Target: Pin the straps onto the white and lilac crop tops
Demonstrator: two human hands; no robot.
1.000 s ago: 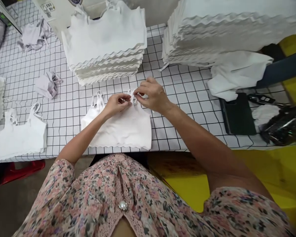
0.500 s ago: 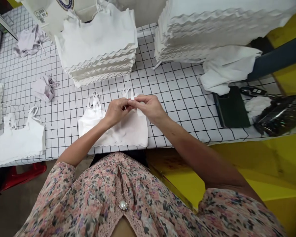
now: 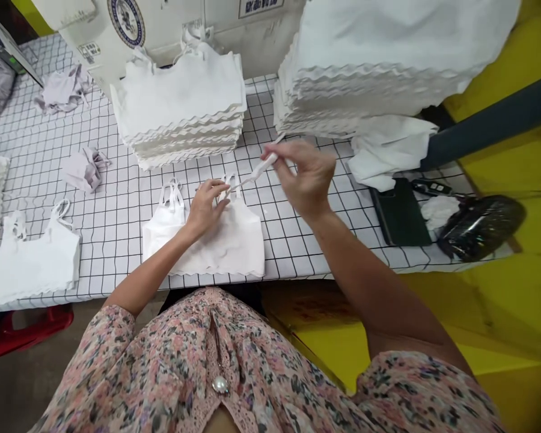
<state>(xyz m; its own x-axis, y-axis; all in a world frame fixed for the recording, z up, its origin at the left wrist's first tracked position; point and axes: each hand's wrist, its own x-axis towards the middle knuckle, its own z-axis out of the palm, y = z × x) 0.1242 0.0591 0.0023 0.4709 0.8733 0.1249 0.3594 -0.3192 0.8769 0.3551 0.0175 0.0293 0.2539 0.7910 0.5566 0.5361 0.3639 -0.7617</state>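
**White strip (image 3: pixel 256 172) held above white top (image 3: pixel 237 246); seal and labels illegible**

The top lies at the near edge of the counter (image 3: pixel 297 246), its lower left part covered by the left forearm (image 3: pixel 155 270). The left hand (image 3: pixel 204 209) is on it; its fingers curl at the strip's lower end, but whether they grasp it cannot be told. The right hand (image 3: pixel 307 177), raised above the counter, pinches the strip's upper end between thumb and forefinger. Whether strip and top are joined cannot be made out.

Second top (image 3: pixel 33 261): to the left. At right: black bag (image 3: pixel 480 228), contents hidden; near it, key fob (image 3: pixel 433 186) and dark phone (image 3: pixel 401 216).

Farther back: two stacks of white garments, left (image 3: pixel 180 99) and right (image 3: pixel 383 42), the latter cut off by the upper edge.

Behind the left stack: white casing (image 3: pixel 255 42) bearing a round seal (image 3: pixel 126 23), a small label (image 3: pixel 89 50) and a plate (image 3: pixel 260 6), also cut off. Lettering too small or blurred to read.
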